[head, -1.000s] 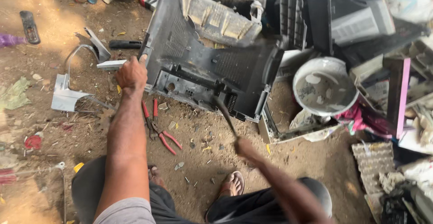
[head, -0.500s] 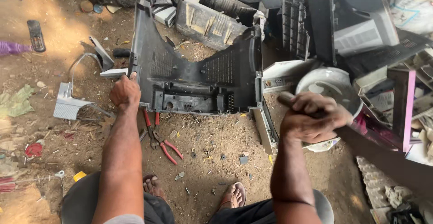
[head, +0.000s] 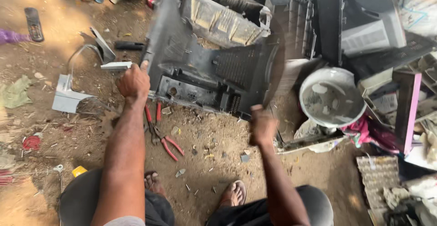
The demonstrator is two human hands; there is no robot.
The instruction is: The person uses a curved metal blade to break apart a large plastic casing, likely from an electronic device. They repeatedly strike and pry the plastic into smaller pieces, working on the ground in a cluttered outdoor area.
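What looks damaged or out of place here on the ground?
The dark plastic casing that the left hand steadies is stripped and open. Small broken bits litter the dirt before it, and red-handled pliers lie loose there. The right hand is motion-blurred.

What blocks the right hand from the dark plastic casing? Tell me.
Nothing visible. The right hand sits right at the lower edge of the dark plastic casing, blurred, whether touching is unclear. The left hand already grips its left edge.
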